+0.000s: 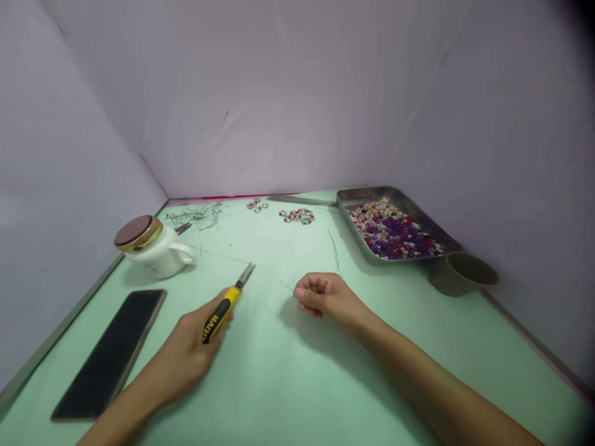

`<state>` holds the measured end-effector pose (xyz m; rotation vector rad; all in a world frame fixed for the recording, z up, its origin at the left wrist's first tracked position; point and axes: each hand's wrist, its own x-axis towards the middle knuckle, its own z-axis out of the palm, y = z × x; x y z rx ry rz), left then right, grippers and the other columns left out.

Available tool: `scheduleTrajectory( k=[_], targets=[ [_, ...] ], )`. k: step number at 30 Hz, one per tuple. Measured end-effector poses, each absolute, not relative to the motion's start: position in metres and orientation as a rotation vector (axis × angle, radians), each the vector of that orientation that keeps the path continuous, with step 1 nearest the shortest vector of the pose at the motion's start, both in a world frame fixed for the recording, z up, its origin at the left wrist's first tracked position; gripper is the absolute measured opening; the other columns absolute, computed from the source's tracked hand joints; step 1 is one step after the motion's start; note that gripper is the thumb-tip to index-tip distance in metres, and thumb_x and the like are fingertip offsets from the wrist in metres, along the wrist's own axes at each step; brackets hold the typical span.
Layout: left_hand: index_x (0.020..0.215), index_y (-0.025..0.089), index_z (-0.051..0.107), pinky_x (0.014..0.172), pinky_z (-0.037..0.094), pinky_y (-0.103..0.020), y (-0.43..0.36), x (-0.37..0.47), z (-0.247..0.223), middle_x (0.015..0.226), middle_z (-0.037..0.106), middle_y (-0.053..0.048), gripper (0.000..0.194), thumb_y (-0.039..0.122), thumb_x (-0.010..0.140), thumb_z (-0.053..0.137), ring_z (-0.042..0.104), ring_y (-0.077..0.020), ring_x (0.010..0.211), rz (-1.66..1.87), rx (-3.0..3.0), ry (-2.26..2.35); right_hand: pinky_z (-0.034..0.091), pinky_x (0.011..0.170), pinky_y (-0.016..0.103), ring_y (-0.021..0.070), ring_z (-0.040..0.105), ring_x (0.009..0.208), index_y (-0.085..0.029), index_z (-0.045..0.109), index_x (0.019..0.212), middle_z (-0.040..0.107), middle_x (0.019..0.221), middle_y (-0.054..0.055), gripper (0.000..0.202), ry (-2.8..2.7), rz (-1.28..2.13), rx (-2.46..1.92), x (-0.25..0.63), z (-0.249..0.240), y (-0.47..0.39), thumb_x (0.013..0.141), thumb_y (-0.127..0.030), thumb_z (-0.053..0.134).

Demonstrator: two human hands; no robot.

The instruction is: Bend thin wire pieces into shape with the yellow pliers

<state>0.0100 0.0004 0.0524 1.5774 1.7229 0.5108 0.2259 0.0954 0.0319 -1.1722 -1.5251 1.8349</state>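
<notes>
My left hand [198, 341] is wrapped around pliers [225, 311] with yellow and black handles, their metal jaws pointing up and to the right. A thin wire [223, 255] runs leftward across the table from near the jaw tips; whether it is gripped there I cannot tell. To the right, my right hand [323, 294] pinches a fine piece of wire [286, 285] between thumb and fingertips, its free end pointing left. Just beyond that hand lies a longer dark wire [334, 248]. Small rings of red and clear beads [297, 215] lie farther back, with a second group [257, 205] beside them.
A metal tray [367, 251] of mixed beads stands at the back right, a brown cup [462, 275] by its near corner. On the left are a lidded white mug [160, 254], a phone [111, 353] and a heap of wire pieces [199, 215]. Straight wires [302, 200] lie behind.
</notes>
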Motion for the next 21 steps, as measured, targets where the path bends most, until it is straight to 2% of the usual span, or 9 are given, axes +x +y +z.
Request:
scheduleTrajectory(
  k=[2, 6, 10, 14, 17, 21],
  targets=[
    [0.09, 0.019, 0.052, 0.056, 0.036, -0.022, -0.004, 0.014, 0.062, 0.067, 0.048, 0.003, 0.02, 0.016, 0.071, 0.047, 0.045, -0.0139, 0.061, 0.432, 1.398, 1.483, 0.03, 0.043, 0.019, 0.0056, 0.041, 0.043, -0.015, 0.052, 0.063, 0.053, 0.054, -0.002, 0.015, -1.399, 1.846, -1.15, 0.224, 0.025, 0.097, 0.069, -0.028, 0.059],
    [0.088, 0.019, 0.055, 0.05, 0.03, -0.02, -0.012, 0.024, 0.071, 0.068, 0.048, 0.004, 0.025, 0.012, 0.065, 0.05, 0.04, -0.0111, 0.059, 0.219, 1.163, 1.268, 0.026, 0.041, 0.018, 0.0043, 0.037, 0.043, -0.015, 0.053, 0.065, 0.051, 0.056, -0.003, 0.019, -1.271, 1.854, -1.114, 0.222, 0.016, 0.098, 0.07, -0.032, 0.06],
    [0.087, 0.022, 0.058, 0.049, 0.028, -0.02, -0.016, 0.03, 0.07, 0.076, 0.051, 0.003, 0.029, 0.011, 0.063, 0.049, 0.042, -0.0126, 0.064, 0.096, 1.251, 1.333, 0.015, 0.038, 0.019, 0.0025, 0.026, 0.04, -0.014, 0.058, 0.07, 0.049, 0.058, -0.003, 0.02, -1.266, 1.982, -1.13, 0.22, 0.019, 0.092, 0.072, -0.034, 0.058],
    [0.089, 0.023, 0.059, 0.052, 0.03, -0.02, -0.02, 0.03, 0.065, 0.078, 0.055, 0.003, 0.032, 0.01, 0.062, 0.047, 0.045, -0.0139, 0.066, 0.131, 1.388, 1.34, 0.011, 0.038, 0.022, 0.0028, 0.023, 0.039, -0.011, 0.063, 0.07, 0.053, 0.059, 0.0, 0.025, -1.43, 2.166, -1.068, 0.216, 0.022, 0.083, 0.073, -0.035, 0.056],
    [0.091, 0.023, 0.058, 0.053, 0.031, -0.02, -0.025, 0.028, 0.062, 0.078, 0.057, 0.004, 0.033, 0.011, 0.063, 0.046, 0.045, -0.0138, 0.066, 0.151, 1.411, 1.337, 0.011, 0.038, 0.023, 0.0024, 0.022, 0.036, -0.011, 0.062, 0.064, 0.05, 0.053, -0.002, 0.019, -1.49, 2.131, -1.072, 0.214, 0.018, 0.079, 0.071, -0.029, 0.059],
    [0.092, 0.024, 0.057, 0.056, 0.032, -0.02, -0.026, 0.028, 0.067, 0.082, 0.058, 0.004, 0.037, 0.009, 0.06, 0.047, 0.046, -0.0139, 0.069, 0.159, 1.376, 1.342, 0.007, 0.037, 0.022, 0.0016, 0.018, 0.037, -0.012, 0.058, 0.063, 0.043, 0.051, -0.005, 0.017, -1.241, 2.0, -1.069, 0.218, 0.014, 0.085, 0.069, -0.028, 0.06]
  ],
)
